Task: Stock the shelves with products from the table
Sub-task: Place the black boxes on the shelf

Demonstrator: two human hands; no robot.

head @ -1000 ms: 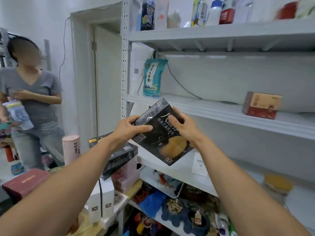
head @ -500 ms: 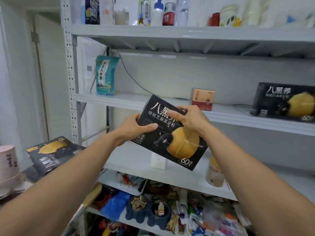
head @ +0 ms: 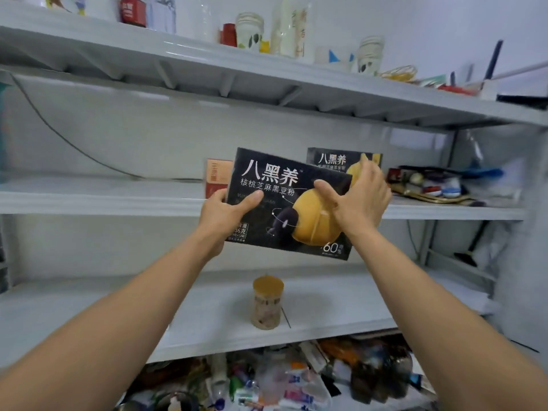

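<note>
I hold a flat black box [head: 275, 197] with white characters and a yellow walnut picture, its front toward me, in front of the middle shelf [head: 100, 200]. My left hand [head: 225, 215] grips its lower left edge, thumb across the front. My right hand [head: 358, 200] grips its right edge, thumb on the front and fingers behind. A second identical black box [head: 332, 158] stands on that shelf just behind, partly hidden. A red and orange box [head: 214, 176] stands on the shelf behind the left side of the held box.
A jar with a tan lid [head: 267, 304] stands on the lower shelf [head: 89, 315]. Bottles and cups [head: 249, 31] line the top shelf. Small items on a tray [head: 430, 185] fill the middle shelf's right end. Assorted clutter [head: 281, 381] fills the bottom shelf.
My view swung right along the shelves and the box rose to the level of the middle shelf, close to the matching box there. Both hands kept their hold.
</note>
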